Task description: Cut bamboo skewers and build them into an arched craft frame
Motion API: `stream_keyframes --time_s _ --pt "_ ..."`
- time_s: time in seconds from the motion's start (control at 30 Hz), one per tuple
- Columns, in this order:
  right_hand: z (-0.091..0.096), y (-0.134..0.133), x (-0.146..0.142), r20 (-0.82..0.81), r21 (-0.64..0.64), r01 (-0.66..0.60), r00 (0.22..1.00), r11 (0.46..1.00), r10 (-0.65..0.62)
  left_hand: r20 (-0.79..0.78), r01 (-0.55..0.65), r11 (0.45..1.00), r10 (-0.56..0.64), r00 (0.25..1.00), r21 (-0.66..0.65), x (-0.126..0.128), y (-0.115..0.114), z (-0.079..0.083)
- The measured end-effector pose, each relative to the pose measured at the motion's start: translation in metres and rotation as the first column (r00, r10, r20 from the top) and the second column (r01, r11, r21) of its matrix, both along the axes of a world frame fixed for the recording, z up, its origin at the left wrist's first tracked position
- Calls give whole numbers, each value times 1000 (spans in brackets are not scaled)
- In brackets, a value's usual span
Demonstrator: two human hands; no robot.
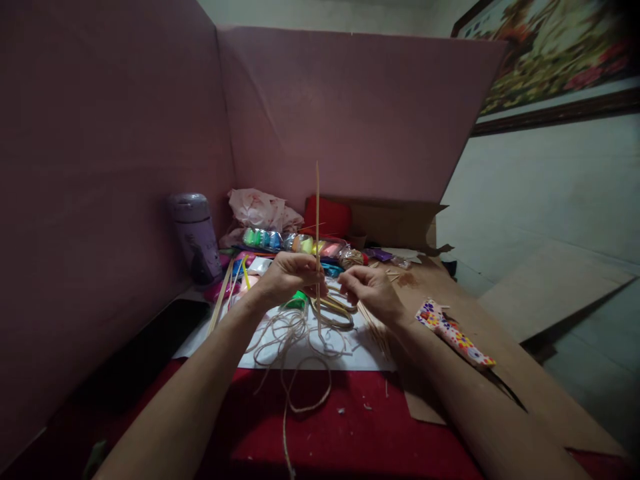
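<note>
Head view shows me the left hand (296,268) grasping an upright stick (317,213), bare at its top, the right hand (374,291) curled beside it, holding what I can't tell, and much twine (293,321) below it loose, apparently unused.

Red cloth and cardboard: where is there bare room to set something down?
The red cloth is mostly bare between the loose twine and right forearm, bar small scraps; so is the cardboard right of the flowered object. The white paper is crowded with twine and sticks.

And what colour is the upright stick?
The stick is pale tan, clearest in the head view.
</note>
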State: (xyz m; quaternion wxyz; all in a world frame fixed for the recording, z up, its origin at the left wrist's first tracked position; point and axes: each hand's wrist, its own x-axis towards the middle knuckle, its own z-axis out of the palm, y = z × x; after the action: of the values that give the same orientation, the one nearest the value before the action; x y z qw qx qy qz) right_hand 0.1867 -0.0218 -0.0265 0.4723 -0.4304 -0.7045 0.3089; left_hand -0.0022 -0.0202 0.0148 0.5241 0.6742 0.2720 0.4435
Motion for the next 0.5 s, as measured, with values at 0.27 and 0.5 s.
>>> stream_keyframes --time_s 0.27,0.5 --pt "-29 9 -7 543 259 -36 832 965 -115 19 21 1000 -22 1000 17 0 0 0" --pt "-34 10 -15 638 272 -60 759 960 -133 54 -11 1000 12 998 -11 8 -2 -2"
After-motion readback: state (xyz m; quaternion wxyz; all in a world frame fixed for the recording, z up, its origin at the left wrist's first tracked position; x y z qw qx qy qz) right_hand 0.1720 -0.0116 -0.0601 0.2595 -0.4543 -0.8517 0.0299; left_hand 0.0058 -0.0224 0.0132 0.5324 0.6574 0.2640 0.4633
